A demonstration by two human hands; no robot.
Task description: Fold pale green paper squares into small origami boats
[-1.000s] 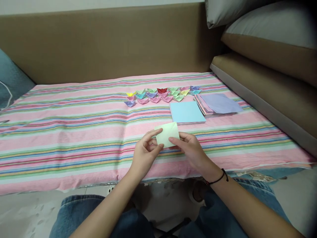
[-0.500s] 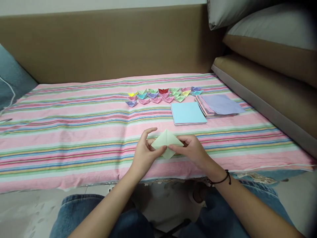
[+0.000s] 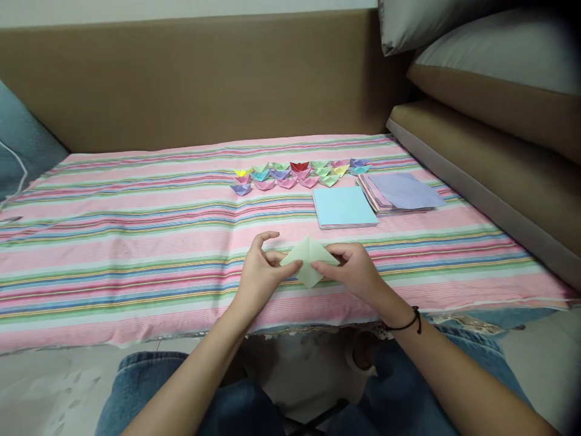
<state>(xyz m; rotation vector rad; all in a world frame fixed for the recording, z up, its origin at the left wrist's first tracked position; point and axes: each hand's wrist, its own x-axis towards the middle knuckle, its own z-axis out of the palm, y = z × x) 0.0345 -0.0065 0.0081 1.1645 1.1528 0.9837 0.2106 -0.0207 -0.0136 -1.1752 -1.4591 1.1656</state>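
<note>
A pale green sheet of origami paper (image 3: 309, 275), folded to a diamond with a crease down its middle, is held between both hands above the front of the striped cloth. My left hand (image 3: 263, 269) pinches its left corner, thumb on the near face and index finger raised off it. On the right corner, my right hand (image 3: 356, 269) grips with the thumb in front and fingers behind. The two thumbs lie close to the diamond's centre. Beyond the hands is a stack of square paper (image 3: 345, 207) with a light blue sheet on top.
Folded paper boats (image 3: 287, 181) in several colours stand in rows farther back on the striped cloth (image 3: 113, 254). A second paper pile (image 3: 403, 191), purple on top, adjoins the blue stack. Brown cushions (image 3: 481, 157) line the right side; a brown backrest (image 3: 204, 85) rises behind.
The thumbs have slid slightly apart along the folded paper, and my left hand has shifted a little left. The paper stays held at both corners.
</note>
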